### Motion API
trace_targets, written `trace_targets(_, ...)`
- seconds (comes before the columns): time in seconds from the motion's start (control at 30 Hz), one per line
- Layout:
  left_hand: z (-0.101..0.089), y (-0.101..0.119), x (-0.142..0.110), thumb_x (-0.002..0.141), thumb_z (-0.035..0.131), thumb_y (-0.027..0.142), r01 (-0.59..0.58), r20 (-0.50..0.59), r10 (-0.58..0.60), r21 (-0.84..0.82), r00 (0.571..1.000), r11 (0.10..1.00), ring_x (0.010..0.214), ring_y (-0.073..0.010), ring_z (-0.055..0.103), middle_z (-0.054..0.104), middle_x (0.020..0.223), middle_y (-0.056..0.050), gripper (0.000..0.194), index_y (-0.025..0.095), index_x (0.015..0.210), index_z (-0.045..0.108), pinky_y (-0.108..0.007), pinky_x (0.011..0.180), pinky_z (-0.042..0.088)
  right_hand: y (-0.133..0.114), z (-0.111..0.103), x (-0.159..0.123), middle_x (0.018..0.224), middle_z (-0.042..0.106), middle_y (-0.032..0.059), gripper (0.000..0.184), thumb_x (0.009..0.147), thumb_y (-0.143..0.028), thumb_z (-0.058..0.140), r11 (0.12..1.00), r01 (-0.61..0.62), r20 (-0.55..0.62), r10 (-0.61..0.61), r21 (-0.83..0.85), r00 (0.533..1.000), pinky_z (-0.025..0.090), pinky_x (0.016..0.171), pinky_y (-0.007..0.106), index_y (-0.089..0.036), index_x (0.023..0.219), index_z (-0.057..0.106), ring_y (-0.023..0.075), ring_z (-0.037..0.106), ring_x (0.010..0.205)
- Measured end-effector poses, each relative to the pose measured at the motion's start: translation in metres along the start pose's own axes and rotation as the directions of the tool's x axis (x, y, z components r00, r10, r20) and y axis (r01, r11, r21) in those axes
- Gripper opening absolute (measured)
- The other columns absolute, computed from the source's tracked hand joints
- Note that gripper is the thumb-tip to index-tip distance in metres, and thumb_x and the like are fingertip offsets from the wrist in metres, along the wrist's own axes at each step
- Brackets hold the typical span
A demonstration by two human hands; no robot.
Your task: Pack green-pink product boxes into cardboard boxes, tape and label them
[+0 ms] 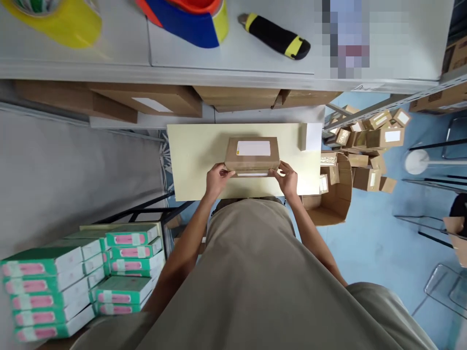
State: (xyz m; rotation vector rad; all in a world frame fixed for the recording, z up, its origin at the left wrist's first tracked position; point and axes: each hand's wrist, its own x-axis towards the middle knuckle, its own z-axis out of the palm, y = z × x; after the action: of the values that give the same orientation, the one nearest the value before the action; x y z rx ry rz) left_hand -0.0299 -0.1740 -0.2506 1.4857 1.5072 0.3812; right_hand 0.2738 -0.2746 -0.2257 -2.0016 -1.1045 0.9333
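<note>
A small brown cardboard box with a white label on top sits on a pale yellow table. My left hand grips the box's near left corner, fingers curled round its edge. My right hand holds the near right corner the same way. Both hands rest at the box's front side, close to my body.
Green and white cartons are stacked at lower left. A heap of small brown boxes lies on the blue floor at right, beside an open carton. A shelf above holds tape rolls and a black-yellow utility knife.
</note>
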Motion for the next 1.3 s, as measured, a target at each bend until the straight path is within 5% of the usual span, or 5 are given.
trace_targets(0.23, 0.075, 0.012, -0.006, 0.088, 0.071, 0.02, 0.173, -0.168, -0.16, 0.067, 0.973, 0.983, 0.107, -0.0274, 0.085, 0.085, 0.118, -0.011, 0.034, 0.02, 0.121, 0.08, -0.043, 0.104, 0.067, 0.067, 0.0, 0.017, 0.155, 0.075, 0.0134, 0.048, 0.106, -0.022, 0.053, 0.982, -0.007, 0.147, 0.036, -0.19, 0.989, 0.07, 0.103, 0.042, -0.021, 0.146, 0.078, 0.027, 0.084, 0.111)
trace_targets(0.37, 0.069, 0.014, -0.011, 0.088, 0.056, 0.014, 0.196, -0.163, -0.175, 0.122, 0.971, 0.973, 0.124, -0.0291, 0.082, 0.085, 0.131, -0.016, 0.057, 0.019, 0.141, 0.075, -0.047, 0.113, 0.064, 0.081, -0.025, 0.021, 0.159, 0.074, 0.0074, 0.056, 0.108, -0.015, 0.045, 0.947, 0.119, 0.29, -0.029, -0.298, 0.957, 0.063, 0.119, 0.043, -0.027, 0.155, 0.073, 0.0267, 0.077, 0.136)
trace_targets(0.57, 0.057, 0.069, 0.005, 0.096, 0.05, 0.022, 0.068, -0.307, -0.005, 0.196, 0.952, 0.978, 0.138, -0.0274, 0.076, 0.075, 0.151, -0.017, 0.058, 0.023, 0.15, 0.07, -0.043, 0.111, 0.065, 0.085, -0.112, 0.114, 0.165, 0.067, 0.0179, 0.052, 0.116, -0.024, 0.041, 0.884, 0.173, 0.104, -0.141, -0.434, 0.984, 0.049, 0.132, 0.053, -0.015, 0.16, 0.067, 0.0315, 0.062, 0.153)
trace_targets(0.9, 0.132, 0.198, 0.039, 0.106, 0.054, 0.024, -0.263, 0.087, 0.249, 0.272, 0.965, 0.926, 0.139, -0.0297, 0.072, 0.078, 0.144, -0.012, 0.04, 0.022, 0.139, 0.076, -0.047, 0.126, 0.054, 0.085, -0.138, 0.264, 0.156, 0.067, 0.0253, 0.042, 0.108, -0.013, 0.06, 0.758, 0.305, 0.323, -0.132, -0.576, 0.937, 0.046, 0.125, 0.06, -0.011, 0.148, 0.073, 0.0398, 0.059, 0.145)
trace_targets(1.3, 0.152, 0.192, 0.033, 0.104, 0.054, 0.025, -0.229, 0.12, 0.205, 0.253, 0.972, 0.94, 0.14, -0.0298, 0.07, 0.078, 0.144, -0.011, 0.041, 0.025, 0.139, 0.076, -0.046, 0.125, 0.054, 0.085, -0.132, 0.262, 0.152, 0.068, 0.0239, 0.04, 0.115, -0.016, 0.046, 0.722, 0.327, 0.332, -0.141, -0.61, 0.933, 0.045, 0.124, 0.056, -0.012, 0.142, 0.075, 0.0369, 0.059, 0.143)
